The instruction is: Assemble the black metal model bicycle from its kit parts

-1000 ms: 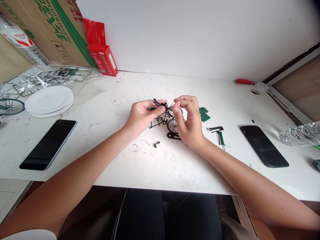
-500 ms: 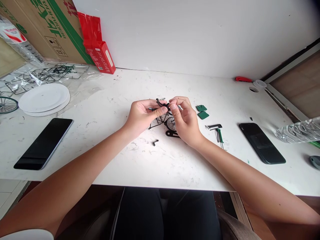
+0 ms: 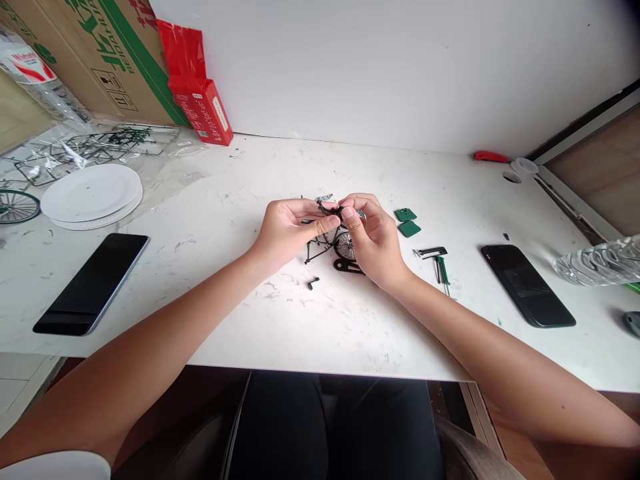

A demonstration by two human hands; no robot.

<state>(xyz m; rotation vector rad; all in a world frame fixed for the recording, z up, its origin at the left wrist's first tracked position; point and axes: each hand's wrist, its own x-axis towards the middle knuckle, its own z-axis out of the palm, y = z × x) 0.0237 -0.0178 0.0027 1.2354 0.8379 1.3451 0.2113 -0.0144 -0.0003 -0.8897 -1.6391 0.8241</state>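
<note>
Over the middle of the white table [image 3: 280,333], a small black model bicycle [image 3: 345,245] is held between my two hands. My left hand [image 3: 285,233] is closed, thumb and fingers pinching the bicycle's dark upper part, which looks like the handlebar. From the other side my right hand [image 3: 377,240] pinches the same area, its fingertips close to the left ones and covering much of the front. A wheel and thin frame bars show below the hands. Under my right palm lies a flat black part with holes [image 3: 343,267]. A tiny black piece [image 3: 313,283] rests nearer me.
To the right are green flat pieces [image 3: 410,229], a thin black part [image 3: 431,252], a green-handled tool [image 3: 444,267] and a phone [image 3: 527,287]. At left lie another phone [image 3: 93,283], white paper plates [image 3: 90,193] and part frames [image 3: 120,140]. A red packet [image 3: 203,110] stands behind.
My thumbs and fingertips have drawn slightly closer together on the bicycle. The lower frame bars have shifted a little to the right. The whole view has moved slightly.
</note>
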